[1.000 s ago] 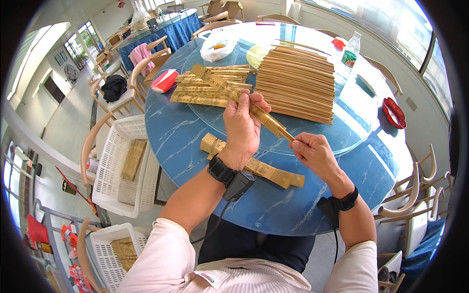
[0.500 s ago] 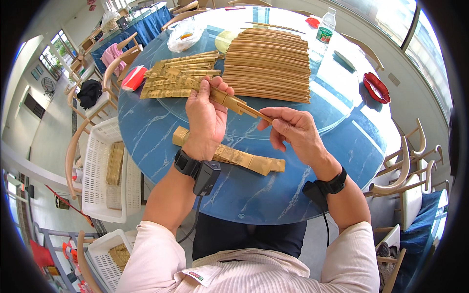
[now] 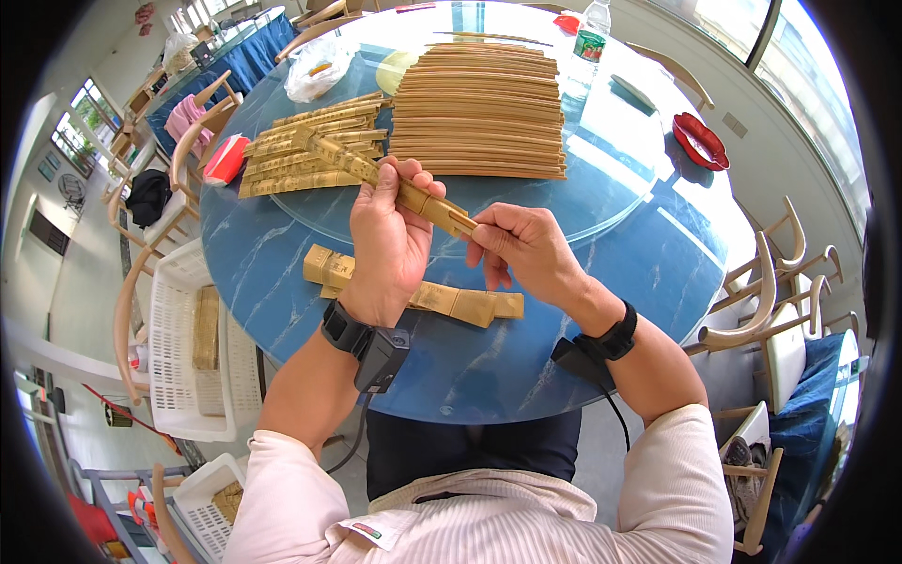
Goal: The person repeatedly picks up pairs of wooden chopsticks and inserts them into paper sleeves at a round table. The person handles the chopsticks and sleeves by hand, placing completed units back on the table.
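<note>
My left hand (image 3: 393, 240) is closed round a long, flat gold paper sleeve (image 3: 343, 158) with dark print, held slanting above the table. At its lower right end, my right hand (image 3: 528, 246) pinches a thin brown stick (image 3: 467, 227) that enters the sleeve's mouth. Most of that stick is hidden inside the sleeve and by my fingers. Below my hands, several flat gold sleeves (image 3: 451, 300) lie on the tabletop, partly covered by my left wrist. A wide stack of brown sticks (image 3: 479, 117) lies beyond my hands, with a fanned pile of printed gold sleeves (image 3: 282, 167) to its left.
The round blue marbled table (image 3: 282, 291) carries a glass turntable (image 3: 601, 202). On it stand a plastic bottle (image 3: 591, 42), a red dish (image 3: 700, 143), a clear bag (image 3: 318, 70) and a red-and-white packet (image 3: 225, 161). White crates (image 3: 178, 414) and wooden chairs (image 3: 785, 226) surround it.
My right hand has come closer to my left, and less of the brown stick shows outside the sleeve. The whole view has shifted slightly.
</note>
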`<state>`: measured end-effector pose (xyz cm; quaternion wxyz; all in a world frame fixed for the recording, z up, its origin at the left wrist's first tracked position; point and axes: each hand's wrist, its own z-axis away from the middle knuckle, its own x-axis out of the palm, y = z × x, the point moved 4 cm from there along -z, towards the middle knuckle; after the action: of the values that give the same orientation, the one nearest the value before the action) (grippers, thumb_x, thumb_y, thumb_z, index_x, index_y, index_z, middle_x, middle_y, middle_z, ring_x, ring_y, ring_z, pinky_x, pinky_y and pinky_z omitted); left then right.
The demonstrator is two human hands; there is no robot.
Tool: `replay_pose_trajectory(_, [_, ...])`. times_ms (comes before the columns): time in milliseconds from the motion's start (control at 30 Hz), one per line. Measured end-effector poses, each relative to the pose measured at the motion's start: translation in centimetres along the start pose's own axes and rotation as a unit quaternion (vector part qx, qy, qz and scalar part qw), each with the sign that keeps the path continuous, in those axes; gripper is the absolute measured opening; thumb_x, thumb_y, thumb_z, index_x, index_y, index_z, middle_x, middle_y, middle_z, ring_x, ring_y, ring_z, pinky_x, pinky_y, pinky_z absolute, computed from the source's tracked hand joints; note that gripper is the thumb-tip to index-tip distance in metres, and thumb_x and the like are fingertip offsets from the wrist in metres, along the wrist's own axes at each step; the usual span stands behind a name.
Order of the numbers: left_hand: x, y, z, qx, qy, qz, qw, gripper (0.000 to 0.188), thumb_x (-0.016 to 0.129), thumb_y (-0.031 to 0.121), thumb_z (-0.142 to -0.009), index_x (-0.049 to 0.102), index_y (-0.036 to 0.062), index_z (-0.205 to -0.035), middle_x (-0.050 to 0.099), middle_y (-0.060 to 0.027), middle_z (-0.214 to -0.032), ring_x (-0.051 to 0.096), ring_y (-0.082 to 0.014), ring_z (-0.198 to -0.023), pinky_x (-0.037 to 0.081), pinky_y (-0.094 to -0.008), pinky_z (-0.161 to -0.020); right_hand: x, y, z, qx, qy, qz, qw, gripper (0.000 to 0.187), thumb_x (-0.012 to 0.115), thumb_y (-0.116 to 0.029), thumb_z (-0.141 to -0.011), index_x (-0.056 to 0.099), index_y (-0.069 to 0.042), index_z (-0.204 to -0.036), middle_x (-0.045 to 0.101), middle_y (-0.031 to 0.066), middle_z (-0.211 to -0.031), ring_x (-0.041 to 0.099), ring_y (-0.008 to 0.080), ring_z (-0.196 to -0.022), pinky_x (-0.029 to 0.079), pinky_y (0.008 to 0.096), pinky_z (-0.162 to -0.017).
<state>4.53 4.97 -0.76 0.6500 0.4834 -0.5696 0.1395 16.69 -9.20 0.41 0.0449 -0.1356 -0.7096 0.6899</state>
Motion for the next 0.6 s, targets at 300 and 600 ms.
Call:
replay_pose_trajectory(300, [0.7, -1.7, 1.1, 0.013, 0.01, -0.077, 0.997, 0.014, 0.045, 0.019, -0.117, 0.05, 0.0076, -0.121, 0.069, -0.0101, -0.102, 0.068, -0.0208, -0.089, 0.06, -0.0396, -0.085, 0.3, 0.7, 0.0, 0.029, 0.035, -0.029, 0.999, 0.016, 0.056, -0.007, -0.11, 0.069, 0.003, -0.108, 0.073, 0.0069, -0.083, 0.066, 0.0101, -0.054, 0.047, 0.0223, -0.046])
replay_pose_trajectory(600, [2.2, -3.1, 1.9, 0.057, -0.087, -0.317, 0.943, 0.018, 0.048, 0.017, -0.116, 0.057, 0.0037, -0.125, 0.071, -0.0116, -0.109, 0.067, -0.0166, -0.09, 0.057, -0.034, -0.089, -1.0, 1.8, -0.5, 0.03, 0.071, -0.077, 0.994, 0.02, 0.062, -0.013, -0.105, 0.071, 0.004, -0.102, 0.071, 0.0073, -0.081, 0.061, 0.0105, -0.051, 0.042, 0.0239, -0.043])
